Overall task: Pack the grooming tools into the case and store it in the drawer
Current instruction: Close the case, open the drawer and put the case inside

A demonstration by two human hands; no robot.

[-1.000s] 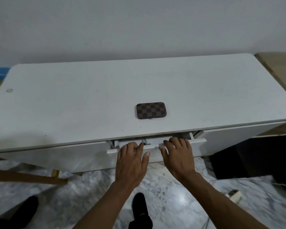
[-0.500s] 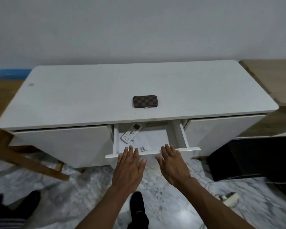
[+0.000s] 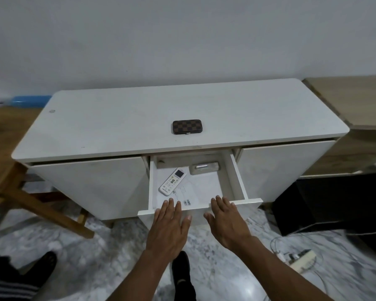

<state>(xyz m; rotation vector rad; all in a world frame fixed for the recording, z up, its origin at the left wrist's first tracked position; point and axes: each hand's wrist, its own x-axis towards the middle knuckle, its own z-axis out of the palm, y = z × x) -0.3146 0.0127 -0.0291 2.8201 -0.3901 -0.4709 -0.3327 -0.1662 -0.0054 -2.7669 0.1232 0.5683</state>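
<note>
Both hands, left (image 3: 169, 227) and right (image 3: 227, 221), spread flat and empty at drawer (image 3: 195, 206) front lip, holding it open for closed case (image 3: 187, 126) at twelve o'clock on worktop (image 3: 117, 131).

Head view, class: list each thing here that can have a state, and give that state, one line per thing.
drawer: pulled open
checkered case: shut, flat on the cabinet top
remote control: lying in the drawer, face up
left hand: open, empty, fingertips at the drawer front
right hand: open, empty, fingertips at the drawer front
</note>
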